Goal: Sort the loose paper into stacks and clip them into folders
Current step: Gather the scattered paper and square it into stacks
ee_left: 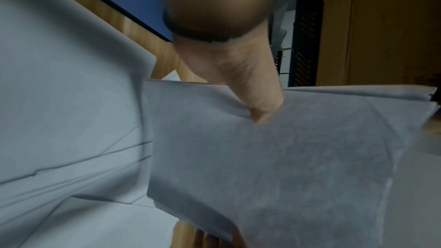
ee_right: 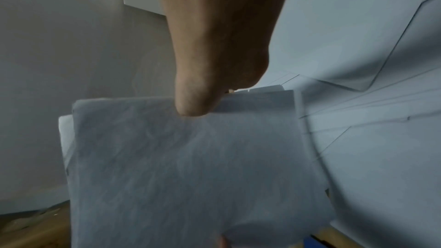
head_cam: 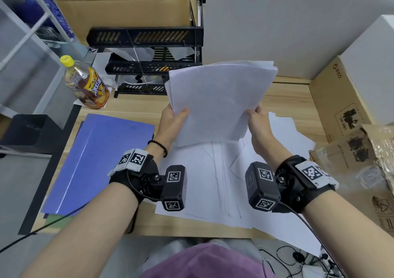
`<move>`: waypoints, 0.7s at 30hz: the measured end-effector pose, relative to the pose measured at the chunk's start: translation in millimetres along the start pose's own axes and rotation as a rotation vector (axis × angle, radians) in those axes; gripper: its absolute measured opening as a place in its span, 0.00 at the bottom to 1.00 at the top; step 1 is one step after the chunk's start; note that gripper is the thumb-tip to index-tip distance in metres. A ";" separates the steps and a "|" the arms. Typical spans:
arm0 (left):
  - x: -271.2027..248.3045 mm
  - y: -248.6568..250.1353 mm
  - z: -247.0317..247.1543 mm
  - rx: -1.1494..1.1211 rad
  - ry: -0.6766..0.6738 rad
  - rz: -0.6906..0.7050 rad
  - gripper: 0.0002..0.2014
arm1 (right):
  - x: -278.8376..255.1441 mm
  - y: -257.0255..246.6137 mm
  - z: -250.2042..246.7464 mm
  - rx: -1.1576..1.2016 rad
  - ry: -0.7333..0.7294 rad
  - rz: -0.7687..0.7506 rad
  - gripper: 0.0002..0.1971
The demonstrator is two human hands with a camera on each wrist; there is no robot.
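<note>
I work from the desk down to the fingers. Loose sheets lie fanned and overlapping on it, some overhanging its near edge. Risk: if the held stack comes down on them, they may slide off toward my lap.

The folders lie closed at the left, well apart from the stack. I hold the stack above the desk, tilted up, top edges uneven and splayed. Risk: if clipped as it stands, the sheets would sit crooked, so I judge it needs squaring first.

My left hand pinches the stack's lower left edge, thumb on the front face, fingers behind. My right hand pinches the lower right edge the same way, thumb on top. Risk: both grips sit low, so the unsupported upper part may flop or inner sheets slip out if either pinch loosens.
</note>
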State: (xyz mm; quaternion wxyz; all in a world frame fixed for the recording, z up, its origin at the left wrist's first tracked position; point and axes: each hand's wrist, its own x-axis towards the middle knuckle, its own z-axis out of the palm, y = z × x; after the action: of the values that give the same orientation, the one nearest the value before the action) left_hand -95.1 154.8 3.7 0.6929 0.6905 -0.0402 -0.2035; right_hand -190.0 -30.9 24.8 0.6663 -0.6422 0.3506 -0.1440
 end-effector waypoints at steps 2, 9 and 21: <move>1.1 3.2 0.2 -0.009 -0.012 0.002 0.12 | 1.7 1.4 -1.5 -0.017 -0.004 0.006 0.21; -8.2 -31.3 -11.4 0.196 -0.103 -0.089 0.16 | -0.5 44.5 -19.4 -0.265 -0.234 0.115 0.11; -15.3 -64.6 -58.0 0.228 -0.049 -0.391 0.14 | 34.6 27.3 -30.6 -0.636 -0.438 0.047 0.13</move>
State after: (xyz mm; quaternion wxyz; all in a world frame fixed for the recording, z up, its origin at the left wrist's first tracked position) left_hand -104.2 217.0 -58.2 0.5564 0.7540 0.0550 -0.3448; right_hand -192.4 -72.6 -9.0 0.4960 -0.8242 0.2417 0.1276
